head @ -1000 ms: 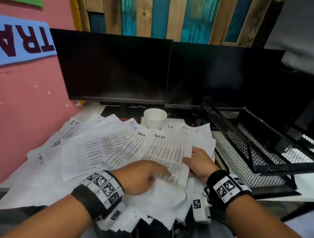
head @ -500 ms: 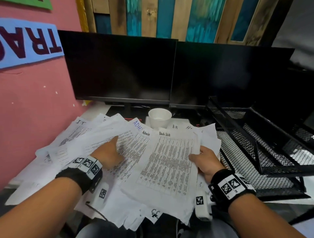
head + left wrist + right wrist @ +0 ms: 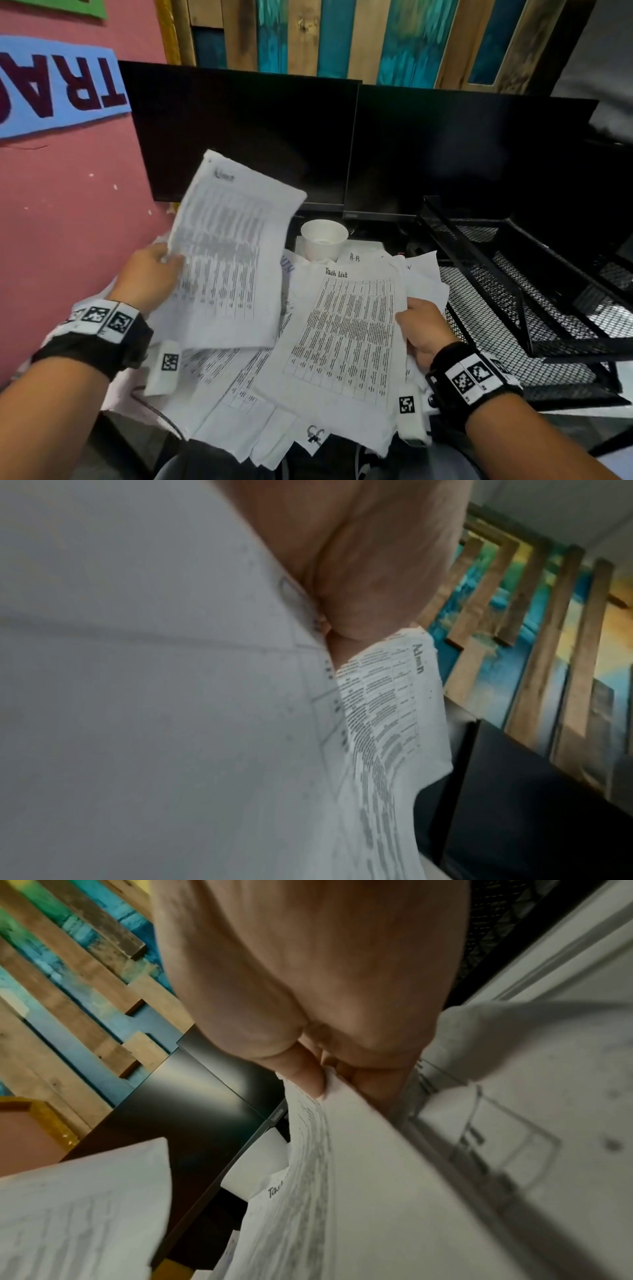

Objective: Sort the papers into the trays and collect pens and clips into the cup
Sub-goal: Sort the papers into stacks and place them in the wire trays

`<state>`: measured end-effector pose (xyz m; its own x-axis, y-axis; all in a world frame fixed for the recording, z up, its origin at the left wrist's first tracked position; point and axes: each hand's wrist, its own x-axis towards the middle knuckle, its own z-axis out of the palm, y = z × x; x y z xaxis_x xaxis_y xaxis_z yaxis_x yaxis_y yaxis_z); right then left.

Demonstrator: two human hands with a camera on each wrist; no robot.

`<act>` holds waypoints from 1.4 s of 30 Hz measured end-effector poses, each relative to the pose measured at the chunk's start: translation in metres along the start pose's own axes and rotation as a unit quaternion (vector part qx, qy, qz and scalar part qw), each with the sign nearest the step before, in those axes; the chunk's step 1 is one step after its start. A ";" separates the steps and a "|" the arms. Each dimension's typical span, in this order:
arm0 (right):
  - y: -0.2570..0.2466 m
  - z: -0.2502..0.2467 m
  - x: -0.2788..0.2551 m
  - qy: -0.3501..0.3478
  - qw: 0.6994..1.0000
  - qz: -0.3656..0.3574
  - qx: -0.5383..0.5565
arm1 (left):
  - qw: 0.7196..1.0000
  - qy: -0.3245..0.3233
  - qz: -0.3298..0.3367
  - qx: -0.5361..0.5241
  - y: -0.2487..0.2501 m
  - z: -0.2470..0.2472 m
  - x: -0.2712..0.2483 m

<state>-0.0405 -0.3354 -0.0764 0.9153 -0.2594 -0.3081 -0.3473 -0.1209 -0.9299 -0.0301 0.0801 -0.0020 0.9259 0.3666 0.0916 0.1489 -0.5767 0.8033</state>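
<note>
My left hand (image 3: 150,274) grips a printed sheet headed "Admin" (image 3: 229,246) by its left edge and holds it tilted up above the heap; the same Admin sheet (image 3: 387,704) shows in the left wrist view under my left hand (image 3: 359,588). My right hand (image 3: 419,329) pinches the right edge of the "Task List" sheet (image 3: 349,329), thumb on top, as the right wrist view shows for the right hand (image 3: 318,1074) on the Task List sheet (image 3: 342,1177). A loose paper heap (image 3: 239,394) covers the desk. A white paper cup (image 3: 323,240) stands behind it. Black mesh trays (image 3: 513,284) sit at right.
Two dark monitors (image 3: 359,144) stand close behind the cup and papers. A pink wall (image 3: 68,205) bounds the left side. The mesh trays are stacked in tiers, the upper tier (image 3: 565,260) overhanging the lower one. Papers hang over the desk's front edge.
My left hand took hold of the Admin sheet on the heap and lifted it up to the left. My right hand stayed on the Task List sheet's edge.
</note>
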 end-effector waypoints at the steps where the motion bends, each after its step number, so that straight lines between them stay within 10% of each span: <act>1: -0.001 0.002 -0.001 0.000 1.000 -0.003 0.005 | 1.000 0.010 -0.001 -0.028 -0.002 -0.005 0.003; 13: -0.006 0.013 -0.015 -0.075 0.986 0.076 0.125 | 0.976 -0.215 0.030 0.017 0.001 0.074 -0.043; 20: -0.004 0.017 -0.019 -0.059 0.998 -0.023 -0.013 | 0.943 -0.311 0.081 0.084 0.025 0.107 -0.064; 32: -0.003 -0.012 -0.005 0.045 0.996 -0.054 -0.054 | 0.906 -0.256 0.016 0.337 -0.013 0.065 -0.026; 42: -0.001 -0.012 -0.008 0.029 0.998 -0.031 -0.035 | 0.958 -0.120 0.049 0.255 -0.010 0.056 -0.018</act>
<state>-0.0494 -0.3446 -0.0703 0.9229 -0.3040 -0.2361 -0.3051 -0.2038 -0.9303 -0.0285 0.0388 -0.0448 0.9882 0.1490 -0.0359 0.1508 -0.9039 0.4002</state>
